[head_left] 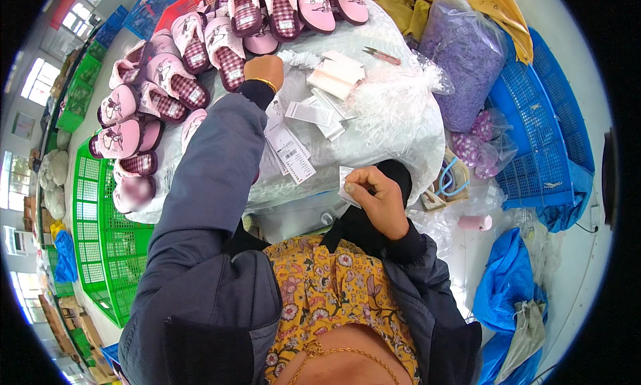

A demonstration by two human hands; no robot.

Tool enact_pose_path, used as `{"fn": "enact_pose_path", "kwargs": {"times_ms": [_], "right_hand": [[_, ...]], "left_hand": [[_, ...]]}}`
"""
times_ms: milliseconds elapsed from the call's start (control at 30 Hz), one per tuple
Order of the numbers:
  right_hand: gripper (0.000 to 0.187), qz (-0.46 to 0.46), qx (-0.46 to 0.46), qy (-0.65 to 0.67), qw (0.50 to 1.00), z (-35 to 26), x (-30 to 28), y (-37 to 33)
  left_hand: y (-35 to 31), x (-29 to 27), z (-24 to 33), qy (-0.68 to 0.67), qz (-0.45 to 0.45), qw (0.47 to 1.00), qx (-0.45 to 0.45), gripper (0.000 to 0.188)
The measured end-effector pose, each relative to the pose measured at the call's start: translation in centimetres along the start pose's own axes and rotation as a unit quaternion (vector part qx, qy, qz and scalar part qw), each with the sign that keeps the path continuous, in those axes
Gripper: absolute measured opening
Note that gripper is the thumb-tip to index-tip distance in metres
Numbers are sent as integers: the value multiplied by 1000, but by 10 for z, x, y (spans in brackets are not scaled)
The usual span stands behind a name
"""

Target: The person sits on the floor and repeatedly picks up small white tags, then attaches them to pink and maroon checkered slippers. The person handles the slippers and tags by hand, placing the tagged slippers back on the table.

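Right hand (377, 198) pinches a small white tag (346, 184).

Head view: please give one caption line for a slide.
Left hand reaches a pink checked-lining slipper; right hand pinches a small white paper tag.

One head-worn fisheye looks steeply down, close over the worktable (400, 144).

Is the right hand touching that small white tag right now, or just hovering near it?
Touching. The head view shows the right hand pinching the small white tag between thumb and fingertips, with no gap; the tag's edge sticks out to the left of the fingers.
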State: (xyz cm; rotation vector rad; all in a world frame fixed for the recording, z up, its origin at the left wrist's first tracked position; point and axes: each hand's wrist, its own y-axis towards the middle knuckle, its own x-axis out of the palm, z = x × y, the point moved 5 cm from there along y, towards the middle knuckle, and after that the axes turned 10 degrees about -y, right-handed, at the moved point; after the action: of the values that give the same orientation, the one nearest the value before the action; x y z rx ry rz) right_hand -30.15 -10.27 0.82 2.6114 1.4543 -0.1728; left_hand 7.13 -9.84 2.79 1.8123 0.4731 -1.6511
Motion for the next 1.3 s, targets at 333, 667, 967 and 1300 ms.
{"fn": "enact_pose_path", "kwargs": {"times_ms": [333,667,967,1300], "right_hand": [[11,-13,5,15,1000,-4,5,-4],[10,-2,-57,-3,998,-30,10,8],[31,8,28,142,989,-36,20,35],[28,-3,59,191,980,-29,27,35]], "left_hand": [[-35,-27,13,-25,-26,995,92,31],[-117,-71,9,-547,-49,834,-53,29],[-189,-69,57,-769,-164,614,-70,13],[-208,-65,70,-780,-157,603,-58,17]]}}
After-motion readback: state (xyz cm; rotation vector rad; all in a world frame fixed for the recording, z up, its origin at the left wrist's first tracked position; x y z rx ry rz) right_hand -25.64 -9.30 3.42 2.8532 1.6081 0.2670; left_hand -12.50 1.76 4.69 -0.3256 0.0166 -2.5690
